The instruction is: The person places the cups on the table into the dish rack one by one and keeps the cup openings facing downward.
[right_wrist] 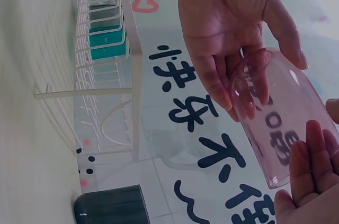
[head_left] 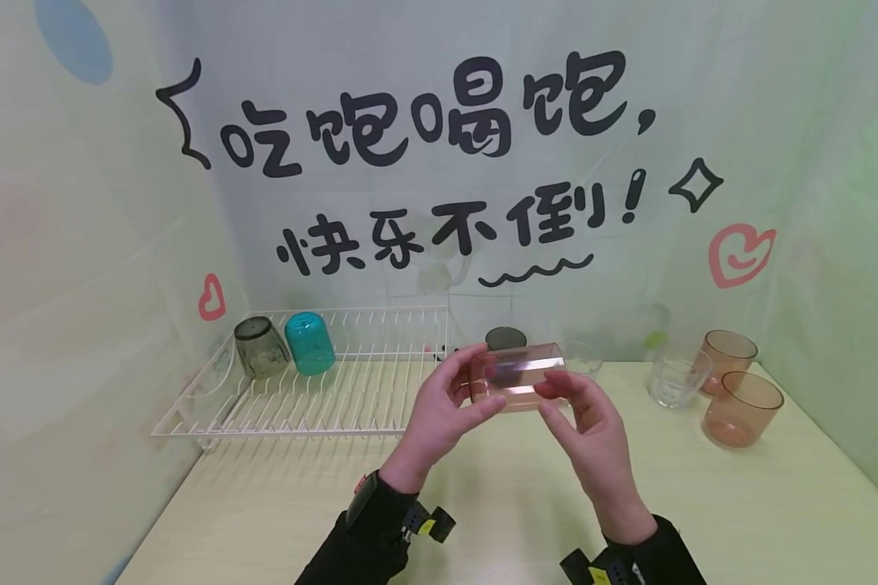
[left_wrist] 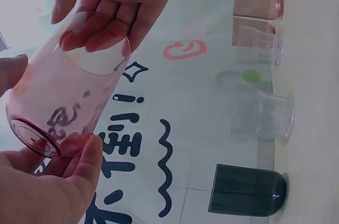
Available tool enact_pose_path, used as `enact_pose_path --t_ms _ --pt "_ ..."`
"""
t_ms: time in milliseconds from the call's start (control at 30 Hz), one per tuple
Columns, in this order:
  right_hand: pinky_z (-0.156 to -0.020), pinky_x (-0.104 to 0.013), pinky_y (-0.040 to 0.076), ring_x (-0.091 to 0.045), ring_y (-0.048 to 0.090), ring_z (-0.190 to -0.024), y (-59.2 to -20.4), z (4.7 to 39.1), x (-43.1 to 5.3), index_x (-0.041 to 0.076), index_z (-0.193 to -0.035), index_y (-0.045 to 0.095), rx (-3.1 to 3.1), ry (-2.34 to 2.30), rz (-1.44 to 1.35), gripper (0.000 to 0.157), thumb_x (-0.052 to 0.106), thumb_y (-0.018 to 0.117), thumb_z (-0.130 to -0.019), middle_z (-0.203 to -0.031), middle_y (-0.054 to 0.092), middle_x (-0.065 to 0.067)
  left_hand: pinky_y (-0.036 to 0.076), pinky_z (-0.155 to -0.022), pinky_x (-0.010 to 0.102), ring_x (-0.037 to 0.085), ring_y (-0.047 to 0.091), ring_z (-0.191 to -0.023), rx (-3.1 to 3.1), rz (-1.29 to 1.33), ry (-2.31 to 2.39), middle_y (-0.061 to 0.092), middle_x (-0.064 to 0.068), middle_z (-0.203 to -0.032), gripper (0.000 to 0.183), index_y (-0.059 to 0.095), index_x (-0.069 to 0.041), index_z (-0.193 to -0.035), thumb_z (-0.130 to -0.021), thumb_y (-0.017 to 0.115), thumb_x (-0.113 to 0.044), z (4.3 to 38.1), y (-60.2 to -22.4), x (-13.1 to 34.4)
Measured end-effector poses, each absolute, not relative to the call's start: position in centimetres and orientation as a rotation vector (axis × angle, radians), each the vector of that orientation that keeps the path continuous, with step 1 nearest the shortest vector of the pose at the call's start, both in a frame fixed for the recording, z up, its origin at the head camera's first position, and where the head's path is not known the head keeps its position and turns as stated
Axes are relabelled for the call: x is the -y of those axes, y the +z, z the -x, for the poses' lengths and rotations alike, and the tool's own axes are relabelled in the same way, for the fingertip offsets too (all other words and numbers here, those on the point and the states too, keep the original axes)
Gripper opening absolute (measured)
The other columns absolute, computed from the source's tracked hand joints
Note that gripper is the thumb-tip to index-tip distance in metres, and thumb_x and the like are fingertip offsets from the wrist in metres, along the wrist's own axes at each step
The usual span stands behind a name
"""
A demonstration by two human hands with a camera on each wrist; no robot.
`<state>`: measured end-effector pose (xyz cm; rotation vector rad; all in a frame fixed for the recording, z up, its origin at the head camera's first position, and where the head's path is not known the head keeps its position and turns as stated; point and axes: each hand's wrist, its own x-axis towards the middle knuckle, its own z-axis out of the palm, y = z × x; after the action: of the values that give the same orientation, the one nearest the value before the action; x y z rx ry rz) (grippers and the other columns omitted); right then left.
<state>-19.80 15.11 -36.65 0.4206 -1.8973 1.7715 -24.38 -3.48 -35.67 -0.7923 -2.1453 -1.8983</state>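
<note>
A clear pink glass (head_left: 518,378) is held up on its side above the table, between both hands. My left hand (head_left: 449,406) grips it round the base end, thumb on one side and fingers beneath. At the mouth end is my right hand (head_left: 593,426), its curled fingers (right_wrist: 312,147) overlapping the rim and its thumb close to the glass wall. In the left wrist view, the thick round base (left_wrist: 34,138) faces the left palm. Tinted fingertips of the right hand show through the glass there.
A white wire rack (head_left: 366,398) at the left holds an upside-down grey glass (head_left: 261,348) and a blue glass (head_left: 310,344). At the back stand a dark cup (left_wrist: 247,191) and a clear glass (left_wrist: 273,115). Another clear glass (head_left: 675,382) and two orange glasses (head_left: 742,412) stand right.
</note>
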Motion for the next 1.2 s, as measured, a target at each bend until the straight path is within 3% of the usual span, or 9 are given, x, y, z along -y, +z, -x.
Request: enact_pose_path --t_ms 367,1200 --pt "-0.104 -0.023 0.028 -0.017 0.045 -0.119 -36.6 19.9 -15.7 0.006 -0.122 0.054 1.957 1.709 -0.517 0.043 0.004 0.065 -0.080 -0.118 0.059 -0.008 0.046 -0.090 0.028 0.016 0.052 -0.105 2.165 0.757 -1.873 0.054 0.000 -0.120 0.067 0.046 -0.016 -0.134 -0.075 0.073 -0.031 24.4 -35.3 4.0" --pt "-0.104 -0.020 0.026 -0.015 0.042 -0.122 -36.7 20.0 -17.3 0.009 -0.127 0.050 2.042 1.584 -0.611 0.055 0.003 0.069 -0.076 -0.128 0.053 -0.006 0.046 -0.090 0.032 0.017 0.054 -0.106 2.133 0.742 -1.874 0.054 0.003 -0.119 0.065 0.046 -0.016 -0.133 -0.075 0.074 -0.026 24.5 -34.8 5.4"
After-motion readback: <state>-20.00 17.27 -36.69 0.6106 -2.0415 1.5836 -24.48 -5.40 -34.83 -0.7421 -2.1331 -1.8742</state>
